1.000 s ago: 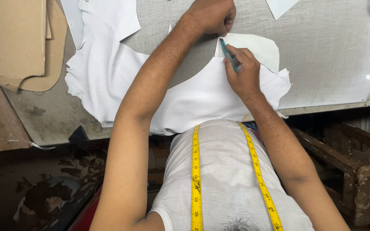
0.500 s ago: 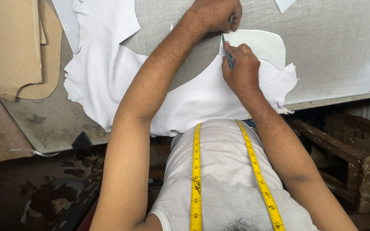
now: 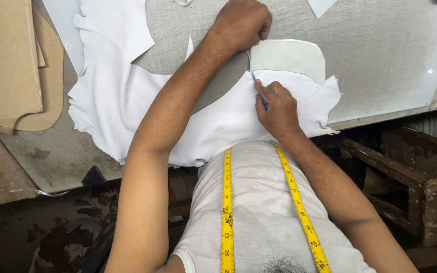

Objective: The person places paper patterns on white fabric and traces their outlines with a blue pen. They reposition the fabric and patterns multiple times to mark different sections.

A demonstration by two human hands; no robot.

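My left hand (image 3: 241,23) presses down, fingers curled, on the top left corner of a pale rounded pattern piece (image 3: 289,58). The piece lies on a large white sheet of leather (image 3: 127,101) spread over the grey worktable (image 3: 380,55). My right hand (image 3: 276,108) grips a thin teal-handled knife (image 3: 260,91). Its tip touches the white sheet at the lower left edge of the pattern piece. A yellow measuring tape (image 3: 227,202) hangs round my neck over a white vest.
Brown cardboard patterns (image 3: 6,60) are stacked at the left. White offcuts (image 3: 322,6) lie at the table's far edge. A worn wooden bench (image 3: 421,177) stands to the right below the table. A stained floor (image 3: 51,237) shows beneath.
My right hand has drawn the knife down along the pattern's left edge toward me. My left hand has stayed pressed on the pattern's corner.
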